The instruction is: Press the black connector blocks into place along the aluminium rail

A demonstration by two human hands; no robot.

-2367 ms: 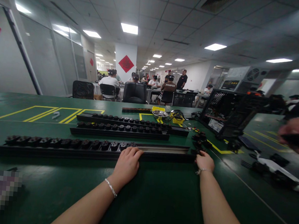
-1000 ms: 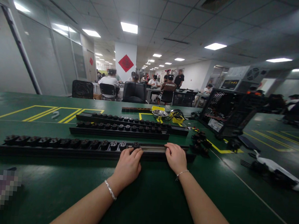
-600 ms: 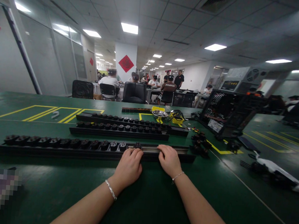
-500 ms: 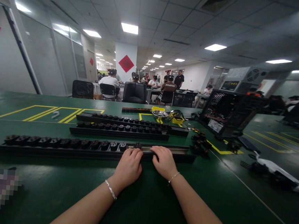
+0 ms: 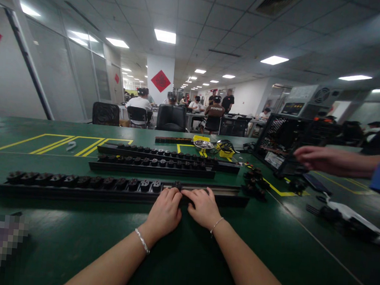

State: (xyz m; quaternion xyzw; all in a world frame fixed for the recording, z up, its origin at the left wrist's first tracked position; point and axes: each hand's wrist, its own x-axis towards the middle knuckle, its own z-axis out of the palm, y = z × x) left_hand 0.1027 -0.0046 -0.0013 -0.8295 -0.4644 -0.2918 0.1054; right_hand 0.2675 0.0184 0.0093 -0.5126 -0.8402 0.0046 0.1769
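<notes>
A long black rail (image 5: 72, 190) lies across the green table (image 5: 180, 257) in front of me. Its left part holds a row of black socket modules (image 5: 83, 180); its right part (image 5: 222, 191) is a bare channel. My left hand (image 5: 165, 211) rests on the rail's front edge with its fingers curled over it, at the end of the filled row. My right hand (image 5: 202, 208) is right beside it. Its fingers are pressed together against the last socket module (image 5: 177, 185), which shows between the two hands.
Two more filled rails (image 5: 155, 161) lie behind. Loose black modules (image 5: 255, 181) are piled at the right end. Another person's hand (image 5: 315, 158) with a blue sleeve reaches toward an open computer case (image 5: 283, 142). A metal bowl (image 5: 203, 144) and a white-and-black tool (image 5: 350, 216) lie nearby.
My right hand has slid left along the rail from its right end until it meets my left hand. My left hand stayed put. Another person's hand has come in from the right.
</notes>
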